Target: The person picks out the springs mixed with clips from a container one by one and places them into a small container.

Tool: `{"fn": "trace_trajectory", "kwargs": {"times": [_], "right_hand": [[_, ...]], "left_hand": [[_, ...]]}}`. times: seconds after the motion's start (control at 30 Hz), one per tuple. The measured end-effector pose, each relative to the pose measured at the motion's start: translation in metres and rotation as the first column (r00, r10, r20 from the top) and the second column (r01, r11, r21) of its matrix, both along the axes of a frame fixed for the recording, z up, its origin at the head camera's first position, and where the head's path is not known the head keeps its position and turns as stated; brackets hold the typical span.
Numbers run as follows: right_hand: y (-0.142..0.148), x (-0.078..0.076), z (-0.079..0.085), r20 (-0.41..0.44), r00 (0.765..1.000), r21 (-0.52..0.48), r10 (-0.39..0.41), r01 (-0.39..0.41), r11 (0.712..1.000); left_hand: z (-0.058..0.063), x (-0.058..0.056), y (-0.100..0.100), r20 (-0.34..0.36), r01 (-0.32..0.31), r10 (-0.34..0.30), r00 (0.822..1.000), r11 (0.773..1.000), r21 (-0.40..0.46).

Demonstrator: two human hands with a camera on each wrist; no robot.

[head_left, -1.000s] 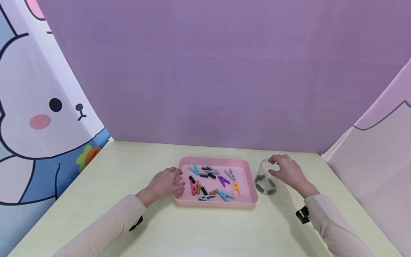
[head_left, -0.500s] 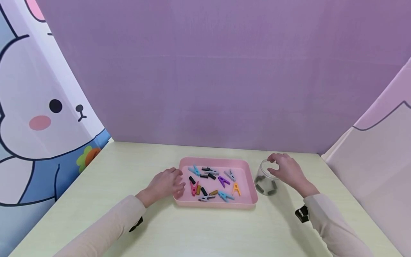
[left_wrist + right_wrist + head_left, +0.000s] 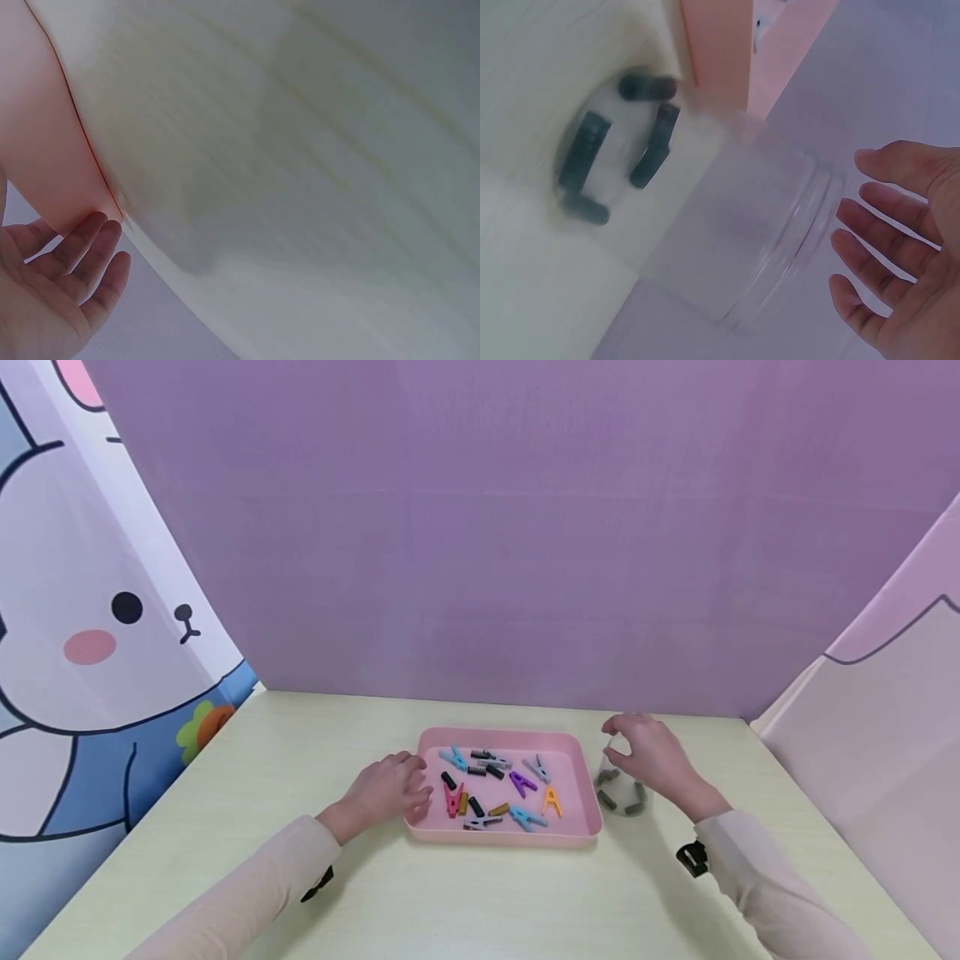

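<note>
In the head view, the left hand [image 3: 384, 787] is relaxed with its fingers apart, lying at the left rim of the pink tray [image 3: 504, 837]. It appears to hold nothing. A careless sweep of that wrist could drag the tray sideways and shuffle what lies inside: 8 clips, among them the pink clip [image 3: 453, 799] closest to the hand, and several small black and brown cylinders [image 3: 477, 807]. Those round pieces look likely to roll if the tray is jolted. The right hand [image 3: 658, 760] hangs with thumb and fingers spread at the mouth of the clear jar [image 3: 621, 792], which stands upright on the table [image 3: 495, 910] just beside the tray's right end. Dipping too low there could knock the jar over, perhaps into the tray.

In the left wrist view, the fingers are loosely bent at the tray's edge; I cannot tell how firmly they press, so a slip there is hard to judge.

In the right wrist view, nothing sits between the parted thumb and fingers. Dark cylinders [image 3: 585, 154] lie on the jar's bottom. A catch on the ridged rim could tip the jar and spill them; its smooth-looking wall may also slide under a light grip.
</note>
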State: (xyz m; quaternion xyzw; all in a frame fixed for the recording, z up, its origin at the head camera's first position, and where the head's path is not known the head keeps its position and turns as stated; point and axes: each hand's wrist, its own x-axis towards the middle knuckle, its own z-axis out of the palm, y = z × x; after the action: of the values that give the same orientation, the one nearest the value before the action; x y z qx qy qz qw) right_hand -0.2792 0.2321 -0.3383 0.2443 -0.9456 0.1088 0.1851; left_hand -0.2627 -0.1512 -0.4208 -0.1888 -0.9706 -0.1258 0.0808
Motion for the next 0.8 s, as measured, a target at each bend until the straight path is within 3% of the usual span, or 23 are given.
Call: {"fn": "trace_trajectory", "kwargs": {"times": [0.23,0.47,0.8], "right_hand": [[-0.021,0.004,-0.004,-0.038,0.998,0.060,0.041,-0.038,0.997],[-0.041,0.009,-0.018,-0.051,0.990,0.087,0.132,-0.128,0.988],[-0.068,0.014,-0.042,0.019,0.982,0.138,0.185,-0.186,0.973]], "left_hand": [[0.000,0.000,0.000,-0.003,0.007,-0.007,1.000,1.000,0.003],[0.000,0.000,0.000,-0.002,0.000,0.000,1.000,1.000,-0.002],[-0.001,0.000,0.000,-0.014,0.003,-0.003,1.000,1.000,-0.011]]}}
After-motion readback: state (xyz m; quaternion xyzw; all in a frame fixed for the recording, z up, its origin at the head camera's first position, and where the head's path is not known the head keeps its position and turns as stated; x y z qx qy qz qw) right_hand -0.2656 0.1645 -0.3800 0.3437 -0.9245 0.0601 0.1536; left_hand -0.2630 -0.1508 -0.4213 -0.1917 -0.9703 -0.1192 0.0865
